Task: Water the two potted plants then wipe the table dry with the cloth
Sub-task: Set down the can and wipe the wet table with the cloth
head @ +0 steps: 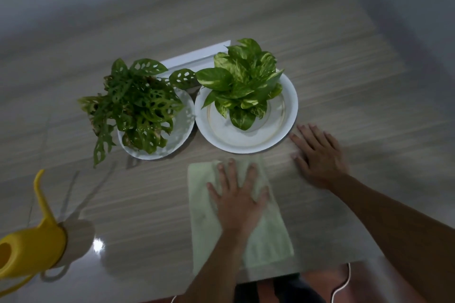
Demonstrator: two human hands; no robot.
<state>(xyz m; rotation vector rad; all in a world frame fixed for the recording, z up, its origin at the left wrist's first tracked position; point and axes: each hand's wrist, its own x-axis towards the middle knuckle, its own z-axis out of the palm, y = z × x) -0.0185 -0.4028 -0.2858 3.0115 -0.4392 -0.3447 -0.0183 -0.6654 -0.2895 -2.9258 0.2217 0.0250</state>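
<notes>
Two potted plants stand mid-table on white plates: a holey-leaved plant (pixel 138 103) on the left plate (pixel 182 130) and a variegated plant (pixel 246 86) on the right plate (pixel 221 135). A pale green cloth (pixel 266 236) lies flat on the table in front of them. My left hand (pixel 237 194) presses flat on the cloth's far half, fingers spread. My right hand (pixel 317 155) rests flat on the bare table just right of the cloth, next to the right plate, holding nothing. A yellow watering can (pixel 29 248) stands at the near left.
The wooden table (pixel 344 81) is glossy and reflects light near the can. A white flat object (pixel 197 56) lies behind the plants. The table's near edge runs under my forearms; a white cable (pixel 342 285) hangs below it. Walls close the far side.
</notes>
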